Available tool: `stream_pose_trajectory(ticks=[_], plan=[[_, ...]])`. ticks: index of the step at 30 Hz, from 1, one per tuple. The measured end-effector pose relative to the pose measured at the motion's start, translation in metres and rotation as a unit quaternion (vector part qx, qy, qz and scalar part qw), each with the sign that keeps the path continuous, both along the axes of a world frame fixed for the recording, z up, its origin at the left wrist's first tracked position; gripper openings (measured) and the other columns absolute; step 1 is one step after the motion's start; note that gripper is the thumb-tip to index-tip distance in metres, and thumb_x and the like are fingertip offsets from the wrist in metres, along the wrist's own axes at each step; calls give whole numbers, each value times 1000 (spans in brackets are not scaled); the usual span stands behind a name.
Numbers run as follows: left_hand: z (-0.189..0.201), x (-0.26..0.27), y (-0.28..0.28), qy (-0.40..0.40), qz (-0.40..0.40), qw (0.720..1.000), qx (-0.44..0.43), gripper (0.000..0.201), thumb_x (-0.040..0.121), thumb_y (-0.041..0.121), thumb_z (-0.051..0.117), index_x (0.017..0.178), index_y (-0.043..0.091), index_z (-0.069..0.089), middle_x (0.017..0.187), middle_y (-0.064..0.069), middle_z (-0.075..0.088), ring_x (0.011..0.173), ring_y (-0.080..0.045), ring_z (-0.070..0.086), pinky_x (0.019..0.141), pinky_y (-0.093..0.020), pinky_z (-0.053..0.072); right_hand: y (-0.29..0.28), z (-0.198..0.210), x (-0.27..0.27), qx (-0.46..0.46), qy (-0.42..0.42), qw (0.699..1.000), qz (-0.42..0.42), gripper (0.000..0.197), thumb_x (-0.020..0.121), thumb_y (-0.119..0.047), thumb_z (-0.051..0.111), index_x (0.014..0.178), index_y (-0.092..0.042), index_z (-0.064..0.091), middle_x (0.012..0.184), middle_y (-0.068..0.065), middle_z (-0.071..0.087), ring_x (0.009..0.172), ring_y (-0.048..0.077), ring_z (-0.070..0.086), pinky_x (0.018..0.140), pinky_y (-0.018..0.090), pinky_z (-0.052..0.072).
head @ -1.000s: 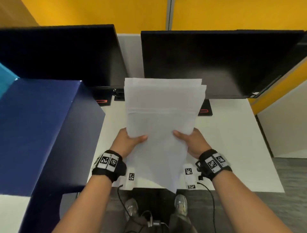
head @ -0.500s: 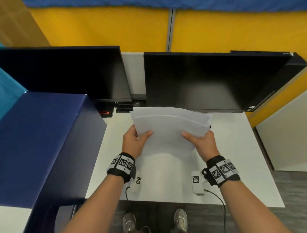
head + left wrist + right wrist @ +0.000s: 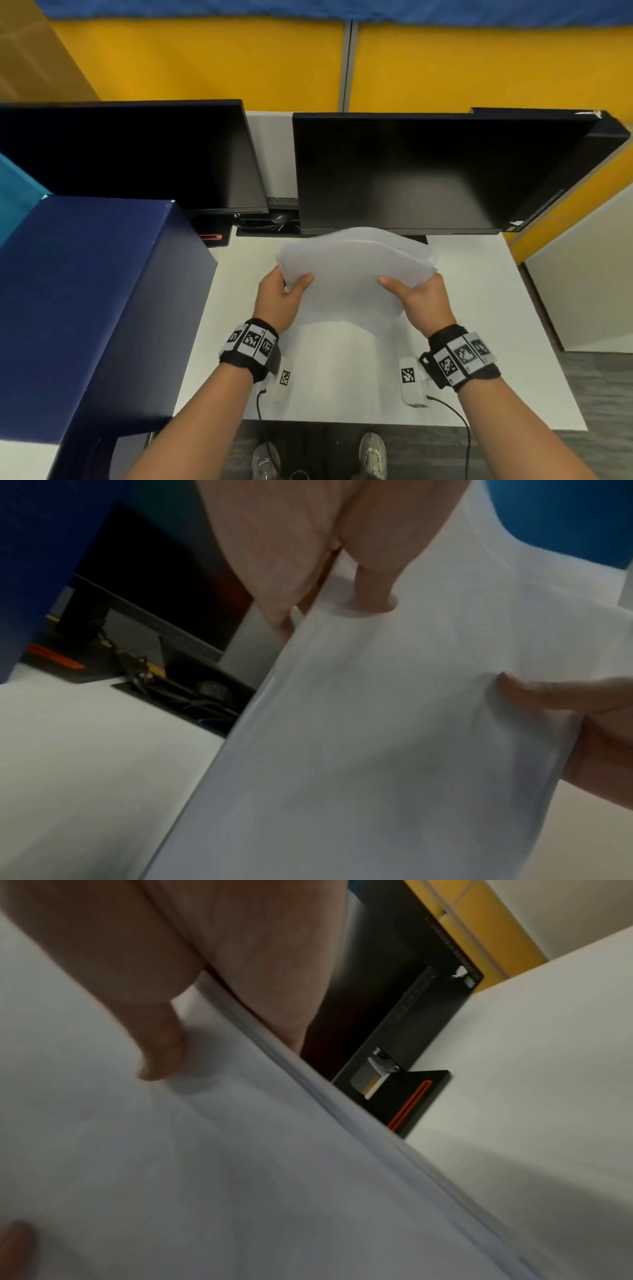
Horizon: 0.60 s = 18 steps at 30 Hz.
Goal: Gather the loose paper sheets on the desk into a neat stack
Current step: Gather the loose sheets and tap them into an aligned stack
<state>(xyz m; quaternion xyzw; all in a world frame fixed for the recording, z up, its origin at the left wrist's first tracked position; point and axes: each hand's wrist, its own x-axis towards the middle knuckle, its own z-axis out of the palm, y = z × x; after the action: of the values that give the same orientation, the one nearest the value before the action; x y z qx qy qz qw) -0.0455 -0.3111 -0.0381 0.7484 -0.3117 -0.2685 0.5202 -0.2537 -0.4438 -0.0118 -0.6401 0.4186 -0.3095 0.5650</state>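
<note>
- Head view: the left hand [image 3: 279, 301] and the right hand [image 3: 423, 301] each pinch one side edge of the paper stack [image 3: 356, 274], thumbs on top and fingers underneath. The stack hangs above the white desk [image 3: 513, 325], between the two grips and in front of the right monitor [image 3: 428, 171]. Beyond the grips the sheets bow upward and fan slightly at the far right corner, so they look light, limp and not yet flush.
- Left wrist view: the left hand's thumb [image 3: 373, 588] presses down onto the top sheet and dents it, while the right hand's thumb [image 3: 548, 693] lies across from it on the same face. The paper buckles easily under this light pressure, so I judge a hard squeeze would crease it.
- Right wrist view: the right hand's thumb [image 3: 161, 1045] sits just inside the stack's side edge [image 3: 308, 1085], where several sheet edges show as slightly offset lines. Smooth sheets likely slide over one another, so the side edges are the sensible place to hold, loosely enough to tap the lower edge on the desk and square it.
</note>
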Motion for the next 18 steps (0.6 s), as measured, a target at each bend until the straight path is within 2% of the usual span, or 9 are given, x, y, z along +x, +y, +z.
stream_pose_trajectory(ticks=[1,3,5,8,9,11,13,15,18], plan=[[5,-1,-1,-3,13,1000,-13,30,91,22,68,119,12,63,106,4,68,97,-8,67,76,-6,50,1,2,1,-8,-15,1000,-14,31,79,-7,79,93,-33,70,93,-14,76,89,0,72,92,35,56],[13,-1,-1,-7,25,998,-49,24,93,21,66,116,16,63,102,8,69,91,8,64,74,-2,48,3,5,1,-32,-54,998,-29,31,80,-5,78,94,-32,71,92,-17,77,91,3,72,86,25,57],[14,-2,0,-11,22,998,-60,20,93,22,66,113,20,62,99,12,68,89,11,64,73,-1,47,4,6,-2,-46,-74,996,-34,30,80,-6,77,98,-29,71,93,-19,76,92,1,72,80,17,55],[8,-11,3,7,18,998,-63,30,88,27,71,115,21,60,106,13,68,102,0,65,80,-7,51,3,2,-4,-30,-31,999,-21,31,78,-17,80,108,-23,71,100,-13,76,97,4,71,84,23,57],[9,-14,3,19,23,997,-72,38,85,28,74,119,21,59,109,14,68,103,1,65,83,-9,52,5,2,-5,-18,-28,999,-22,32,78,-18,81,108,-23,70,102,-10,75,97,6,71,83,23,57],[21,-20,0,51,44,991,-114,45,80,34,76,119,24,56,109,13,66,98,2,65,77,-11,54,8,6,-4,-4,-64,997,-46,27,80,-18,79,104,-24,68,101,-8,74,92,6,71,75,19,57],[39,-25,-9,89,83,981,-154,29,85,42,66,110,29,55,103,7,66,93,-6,66,71,-18,56,11,17,0,7,-102,992,-71,28,82,-32,74,103,-17,67,96,-6,71,83,4,68,66,14,53],[56,-27,-19,97,126,973,-166,17,91,44,61,101,31,57,99,1,67,90,-15,67,72,-28,59,9,27,5,-3,-86,991,-102,42,80,-52,63,98,-14,67,88,-3,68,75,4,63,60,15,50],[64,-25,-30,76,166,971,-157,22,89,41,66,103,24,63,100,2,68,93,-17,66,78,-34,60,3,36,15,17,-73,985,-156,32,86,-45,64,86,-14,68,82,-1,65,76,14,59,66,25,48]])
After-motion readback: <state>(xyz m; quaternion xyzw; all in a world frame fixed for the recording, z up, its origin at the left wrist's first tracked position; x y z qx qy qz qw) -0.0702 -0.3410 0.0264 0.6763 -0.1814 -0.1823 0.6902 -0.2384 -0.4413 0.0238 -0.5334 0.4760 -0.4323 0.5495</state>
